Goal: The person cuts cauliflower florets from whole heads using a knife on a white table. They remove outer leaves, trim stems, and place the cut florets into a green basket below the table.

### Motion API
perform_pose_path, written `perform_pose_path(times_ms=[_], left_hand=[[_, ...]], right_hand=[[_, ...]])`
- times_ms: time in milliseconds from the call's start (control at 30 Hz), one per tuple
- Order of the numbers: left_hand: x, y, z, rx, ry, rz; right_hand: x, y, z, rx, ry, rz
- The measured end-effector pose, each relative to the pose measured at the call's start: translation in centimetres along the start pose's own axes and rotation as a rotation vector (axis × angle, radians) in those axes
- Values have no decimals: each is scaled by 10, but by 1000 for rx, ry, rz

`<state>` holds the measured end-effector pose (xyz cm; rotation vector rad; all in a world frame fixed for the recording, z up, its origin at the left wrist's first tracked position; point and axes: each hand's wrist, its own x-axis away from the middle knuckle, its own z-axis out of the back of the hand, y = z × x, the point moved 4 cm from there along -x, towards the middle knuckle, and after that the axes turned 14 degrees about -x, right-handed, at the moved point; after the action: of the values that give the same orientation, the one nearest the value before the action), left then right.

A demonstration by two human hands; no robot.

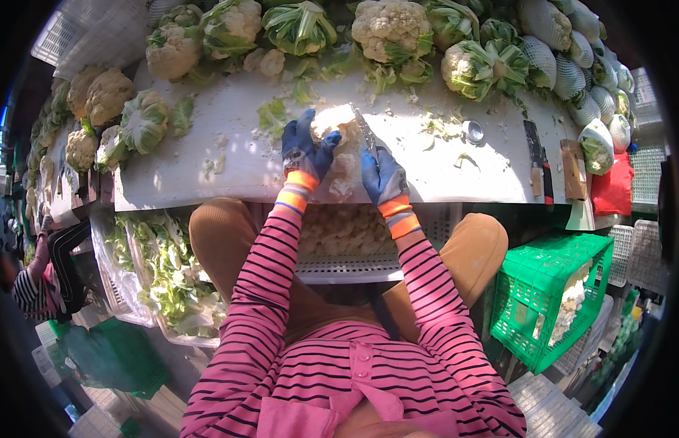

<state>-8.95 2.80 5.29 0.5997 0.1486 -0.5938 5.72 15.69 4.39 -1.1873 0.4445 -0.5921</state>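
In a blue work glove with an orange cuff, my left hand [310, 143] grips a trimmed cauliflower piece [334, 121] over the white table [235, 137]. My right hand [384, 171], gloved alike, holds a knife [365, 127] whose blade points up and away, close to the cauliflower's right side. Cut cauliflower florets [342, 178] lie between my two hands near the table's front edge. Below that edge, between my knees, a white perforated crate [347, 274] holds many florets, partly hidden by the table and my arms.
Whole cauliflowers [391, 30] line the table's back, with net-wrapped ones [569, 76] at right. A cleaver [532, 142], a red-and-black tool [547, 178] and a tape roll [473, 132] lie right. A leaf-filled crate [180, 284] stands left, a green crate [553, 295] right. Another person [43, 279] sits far left.
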Motion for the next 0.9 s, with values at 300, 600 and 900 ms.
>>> perform_pose_path(times_ms=[300, 600, 900], left_hand=[[2, 4, -16, 21, 255, 64], [-4, -7, -19, 136, 236, -105], [-25, 1, -13, -64, -44, -38]], right_hand=[[-14, 0, -32, 384, -151, 27], [-37, 15, -20, -415, -354, -515], [-19, 2, -9, -477, -211, -529]])
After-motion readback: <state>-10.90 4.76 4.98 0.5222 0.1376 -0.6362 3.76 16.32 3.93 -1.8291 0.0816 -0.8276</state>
